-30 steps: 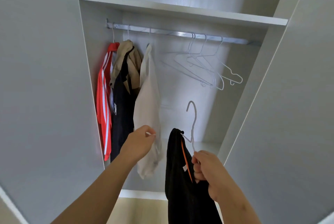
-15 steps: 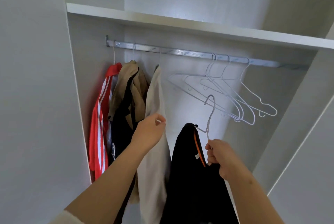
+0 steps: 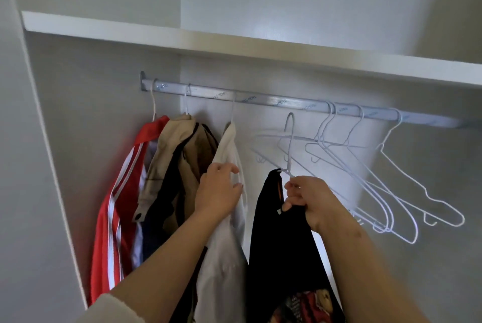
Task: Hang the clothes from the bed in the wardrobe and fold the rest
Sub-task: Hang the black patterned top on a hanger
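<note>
A black garment [image 3: 281,239] with an orange inner collar hangs on a white wire hanger [image 3: 289,145]. My right hand [image 3: 310,200] grips that hanger's neck together with the garment's top, and the hook sits just below the metal rail [image 3: 273,102] without touching it. My left hand [image 3: 219,192] holds the shoulder of a white garment [image 3: 224,257] that hangs on the rail, its fingers curled on the fabric. Left of it hang a beige and black garment [image 3: 177,166] and a red garment with white stripes [image 3: 117,218].
Several empty white hangers [image 3: 378,184] hang on the rail at the right. A white shelf [image 3: 234,46] runs just above the rail. The wardrobe's side wall [image 3: 78,140] closes the left; a gap on the rail lies between the white garment and the empty hangers.
My right hand has lifted the black garment on its hanger higher, so the hook now reaches almost to the rail. The view has come closer. My left hand has stayed on the white garment.
</note>
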Action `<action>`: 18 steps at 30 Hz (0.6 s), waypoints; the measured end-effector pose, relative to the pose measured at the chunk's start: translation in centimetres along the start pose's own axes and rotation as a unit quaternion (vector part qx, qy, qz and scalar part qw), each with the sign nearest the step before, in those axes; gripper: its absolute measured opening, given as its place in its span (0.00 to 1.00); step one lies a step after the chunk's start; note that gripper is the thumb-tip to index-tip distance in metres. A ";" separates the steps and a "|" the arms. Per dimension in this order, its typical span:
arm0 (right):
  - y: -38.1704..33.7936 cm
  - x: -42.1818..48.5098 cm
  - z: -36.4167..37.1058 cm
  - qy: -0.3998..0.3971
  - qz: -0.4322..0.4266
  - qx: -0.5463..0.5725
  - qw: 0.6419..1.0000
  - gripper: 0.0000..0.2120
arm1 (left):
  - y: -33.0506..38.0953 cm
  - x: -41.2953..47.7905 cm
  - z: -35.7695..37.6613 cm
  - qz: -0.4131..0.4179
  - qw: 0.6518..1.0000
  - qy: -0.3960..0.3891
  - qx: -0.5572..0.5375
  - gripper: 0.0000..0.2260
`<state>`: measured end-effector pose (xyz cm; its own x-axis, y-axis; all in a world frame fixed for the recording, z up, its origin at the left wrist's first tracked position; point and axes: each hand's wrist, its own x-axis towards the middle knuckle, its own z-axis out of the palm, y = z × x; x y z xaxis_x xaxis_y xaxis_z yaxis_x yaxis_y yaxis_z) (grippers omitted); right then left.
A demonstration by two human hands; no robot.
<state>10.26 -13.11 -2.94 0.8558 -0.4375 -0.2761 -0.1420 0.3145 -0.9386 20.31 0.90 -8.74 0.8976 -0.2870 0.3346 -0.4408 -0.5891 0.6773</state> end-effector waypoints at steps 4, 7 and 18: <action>-2.7 3.3 0.9 -0.040 -0.013 0.025 0.999 0.15 | 0.2 3.3 1.1 -0.011 0.998 -0.017 0.059 0.21; -4.4 5.7 1.7 -0.057 -0.028 -0.013 0.998 0.16 | -0.5 5.1 1.3 -0.008 0.993 -0.088 0.074 0.22; -5.4 12.9 3.6 -0.049 -0.048 -0.040 0.997 0.16 | -2.7 5.5 1.5 -0.071 0.967 0.058 -0.239 0.21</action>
<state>23.90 -17.43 -0.69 0.9112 -0.3765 -0.1673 -0.0942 0.2049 -0.9742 26.42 -0.22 -9.76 0.9549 -0.1257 0.2691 -0.2895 -0.1922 0.9377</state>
